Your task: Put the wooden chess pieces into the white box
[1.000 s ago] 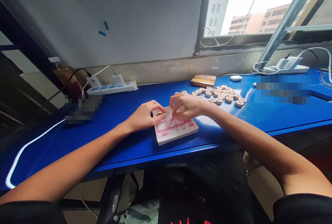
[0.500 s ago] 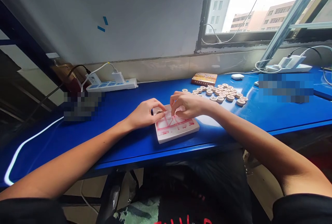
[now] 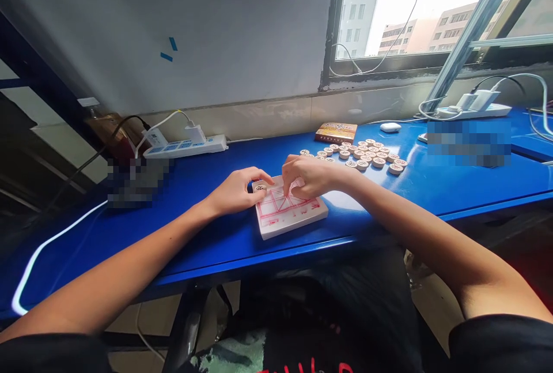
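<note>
A pale block (image 3: pixel 294 220) with red grid lines on its top lies near the front edge of the blue table. At its left side is my left hand (image 3: pixel 237 189), thumb and index finger apart around a round piece (image 3: pixel 260 188) with dark writing, which rests at the block's back left corner. My right hand (image 3: pixel 305 176) is over the back right part of the block, its fingers bent down toward the grid; whether anything is between them is hidden. Many round wooden pieces (image 3: pixel 378 162) with characters lie on the table behind my right hand.
Behind the pieces lies a small orange-brown box (image 3: pixel 336 132), with a white case (image 3: pixel 390 127) to its right. Power strips with plugs stand at the back left (image 3: pixel 185 147) and back right (image 3: pixel 479 110). A window is above.
The view has shifted slightly. My left finger and thumb have parted more around the round piece, so more of it shows. My right fingers stay over the grid, pointing a little lower.
</note>
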